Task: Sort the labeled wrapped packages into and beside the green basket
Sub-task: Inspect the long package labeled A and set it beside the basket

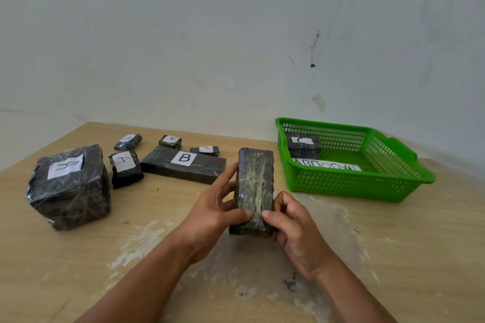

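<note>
- Centrally, the held package (254, 191), no label showing, stands on end over the table (393, 244); the left hand (215, 207) and right hand (296, 228) grip its sides, thumbs pressed on the near face.
- Just to its right sits the green basket (341, 183), holding a C package (304, 148) and a lettered paper strip (328, 166).
- Behind the left hand lies the long B package (183, 168).
- Further left are an A package (126, 169) and a large package (69, 186).
- Three small packages (170, 141) lie at the back.
</note>
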A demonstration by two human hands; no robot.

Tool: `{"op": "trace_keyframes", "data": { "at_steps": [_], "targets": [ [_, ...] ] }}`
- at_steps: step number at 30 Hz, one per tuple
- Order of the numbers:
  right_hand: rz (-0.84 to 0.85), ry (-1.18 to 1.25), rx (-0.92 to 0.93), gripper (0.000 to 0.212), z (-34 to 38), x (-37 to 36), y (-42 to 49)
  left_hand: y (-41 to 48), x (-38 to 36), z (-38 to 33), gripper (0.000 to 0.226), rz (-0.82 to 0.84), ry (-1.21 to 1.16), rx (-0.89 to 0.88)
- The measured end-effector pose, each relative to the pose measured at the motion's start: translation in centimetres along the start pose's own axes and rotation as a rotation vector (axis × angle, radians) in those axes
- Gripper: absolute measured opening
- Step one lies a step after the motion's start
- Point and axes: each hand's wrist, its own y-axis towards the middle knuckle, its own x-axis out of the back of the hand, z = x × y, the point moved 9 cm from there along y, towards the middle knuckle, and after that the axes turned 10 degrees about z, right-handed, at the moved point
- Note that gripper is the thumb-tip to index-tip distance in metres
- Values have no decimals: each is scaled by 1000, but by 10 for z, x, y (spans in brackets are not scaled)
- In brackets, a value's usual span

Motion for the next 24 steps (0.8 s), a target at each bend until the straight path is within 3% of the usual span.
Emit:
{"op": "trace_keyframes", "data": {
  "at_steps": [4, 9, 13, 17, 24],
  "targets": [
    [-43, -126, 19, 33, 9, 1, -4, -1, -3, -6, 103, 35, 15, -23],
    [-5, -93, 34, 41, 14, -2, -4, -2, -3, -7, 103, 6, 3, -37],
    [71, -202, -9, 37, 12, -10, -4, -3, 2, -9, 92, -118, -72, -48],
    [125, -283, -45, 38, 8, -24, -6, -8, 14, -14, 97, -294, -78, -82],
    [9, -195, -2, 42, 16, -25, -5, -9, 10, -18, 41, -282, -105, -114]
  ]
}}
